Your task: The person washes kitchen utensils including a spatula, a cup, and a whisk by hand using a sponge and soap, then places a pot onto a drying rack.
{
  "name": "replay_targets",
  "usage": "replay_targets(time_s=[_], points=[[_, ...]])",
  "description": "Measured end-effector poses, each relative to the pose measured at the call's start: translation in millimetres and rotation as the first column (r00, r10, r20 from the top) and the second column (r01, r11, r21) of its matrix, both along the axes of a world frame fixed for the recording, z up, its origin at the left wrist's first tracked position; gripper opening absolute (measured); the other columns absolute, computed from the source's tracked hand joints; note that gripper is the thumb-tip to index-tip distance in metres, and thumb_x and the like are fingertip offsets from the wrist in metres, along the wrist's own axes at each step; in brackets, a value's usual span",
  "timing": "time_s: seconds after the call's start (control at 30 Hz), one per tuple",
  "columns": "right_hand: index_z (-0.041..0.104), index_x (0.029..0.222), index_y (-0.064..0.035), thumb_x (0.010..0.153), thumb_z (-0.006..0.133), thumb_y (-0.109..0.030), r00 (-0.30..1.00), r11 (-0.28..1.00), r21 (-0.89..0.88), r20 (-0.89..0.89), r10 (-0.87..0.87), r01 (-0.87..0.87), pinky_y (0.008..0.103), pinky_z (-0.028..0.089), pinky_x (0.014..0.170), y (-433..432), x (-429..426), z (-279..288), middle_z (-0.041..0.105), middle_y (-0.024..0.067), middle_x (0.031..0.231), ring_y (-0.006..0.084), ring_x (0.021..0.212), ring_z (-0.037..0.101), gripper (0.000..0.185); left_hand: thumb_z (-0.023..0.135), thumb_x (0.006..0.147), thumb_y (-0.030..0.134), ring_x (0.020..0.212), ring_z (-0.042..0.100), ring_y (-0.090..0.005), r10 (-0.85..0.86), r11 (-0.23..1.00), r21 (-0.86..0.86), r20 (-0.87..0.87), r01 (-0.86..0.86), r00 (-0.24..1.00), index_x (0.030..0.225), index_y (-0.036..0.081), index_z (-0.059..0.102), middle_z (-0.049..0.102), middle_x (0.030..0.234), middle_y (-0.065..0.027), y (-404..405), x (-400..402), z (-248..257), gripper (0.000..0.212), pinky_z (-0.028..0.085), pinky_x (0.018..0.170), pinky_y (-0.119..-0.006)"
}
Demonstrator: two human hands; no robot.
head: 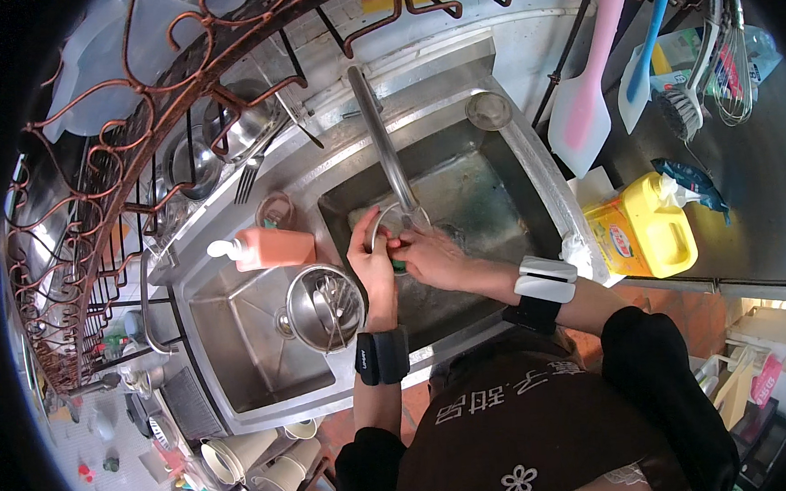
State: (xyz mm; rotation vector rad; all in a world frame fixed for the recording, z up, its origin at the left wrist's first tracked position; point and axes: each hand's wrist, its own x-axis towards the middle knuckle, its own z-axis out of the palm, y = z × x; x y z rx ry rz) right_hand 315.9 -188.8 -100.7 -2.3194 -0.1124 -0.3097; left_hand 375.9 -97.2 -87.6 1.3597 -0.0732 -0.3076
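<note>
Over the right basin of a stainless steel sink [491, 207], my left hand [372, 256] grips a round, clear-looking bowl or cup [384, 224] by its side, beneath the faucet [384, 139]. Beside it, my right hand [430, 260] has bent fingers close to the vessel; a bit of something green [399, 266] shows under them. Whether those fingers hold it cannot be made out. Water appears to splash around the right fingers. In the left basin, a metal bowl [297, 317] holds several metal utensils.
An orange pump bottle [276, 247] lies on the divider side of the sink. At right are a yellow jug [652, 228], hanging pink [579, 116] and blue spatulas [641, 79], a brush [682, 110] and a whisk [735, 87]. A copper-coloured wire rack [153, 118] overhangs the upper left.
</note>
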Motion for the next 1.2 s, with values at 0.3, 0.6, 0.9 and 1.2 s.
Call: replay_targets(time_s=[0.3, 0.6, 0.9, 1.2], points=[[0.056, 0.093, -0.0104, 0.062, 0.051, -0.006, 0.879, 0.774, -0.422, 0.292, -0.377, 0.472, 0.0358, 0.037, 0.07, -67.0, -2.7, -13.1, 0.046, 0.0102, 0.09, 0.0269, 0.084, 0.042, 0.031, 0.037, 0.068, -0.004, 0.057, 0.042, -0.0056, -0.038, 0.989, 0.145, -0.016, 0.039, 0.999, 0.103, 0.004, 0.052, 0.049, 0.069, 0.0, 31.1, 26.4, -7.9, 0.039, 0.04, 0.05, -0.018], [0.048, 0.105, -0.0036, 0.072, 0.046, -0.003, 0.827, 0.777, 0.461, 0.148, -0.543, 0.428, 0.0291, 0.037, 0.073, -51.9, -40.3, -19.2, 0.042, 0.0144, 0.092, 0.0239, 0.083, 0.044, 0.033, 0.045, 0.066, 0.009, 0.077, 0.051, -0.0219, -0.119, 0.849, -0.388, -0.801, -0.358, 0.586, 0.097, 0.001, 0.045, 0.052, 0.085, -0.0093, 35.1, -0.2, -91.2, 0.031, 0.041, 0.078, -0.042], [0.056, 0.089, -0.0222, 0.058, 0.062, -0.019, 0.934, 0.977, -0.191, 0.357, -0.017, 0.091, 0.0417, 0.034, 0.077, -19.8, -42.6, -1.1, 0.042, 0.0076, 0.094, 0.029, 0.097, 0.041, 0.031, 0.038, 0.074, 0.015, 0.079, 0.052, -0.0255, -0.613, 0.479, -0.864, -0.457, -0.156, 0.644, 0.094, 0.003, 0.045, 0.052, 0.087, -0.0116, -3.1, -47.5, -120.8, 0.025, 0.043, 0.071, -0.039], [0.049, 0.096, -0.0114, 0.072, 0.052, -0.017, 0.928, 0.883, 0.292, -0.051, -0.37, 0.368, 0.0324, 0.039, 0.073, -57.7, -13.3, -22.4, 0.049, 0.0129, 0.087, 0.0291, 0.082, 0.048, 0.025, 0.043, 0.073, 0.012, 0.066, 0.051, -0.0176, -0.226, 0.911, -0.397, -0.707, -0.111, 0.67, 0.092, 0.007, 0.043, 0.05, 0.078, -0.0053, 17.0, -31.3, -78.9, 0.02, 0.044, 0.062, -0.033]])
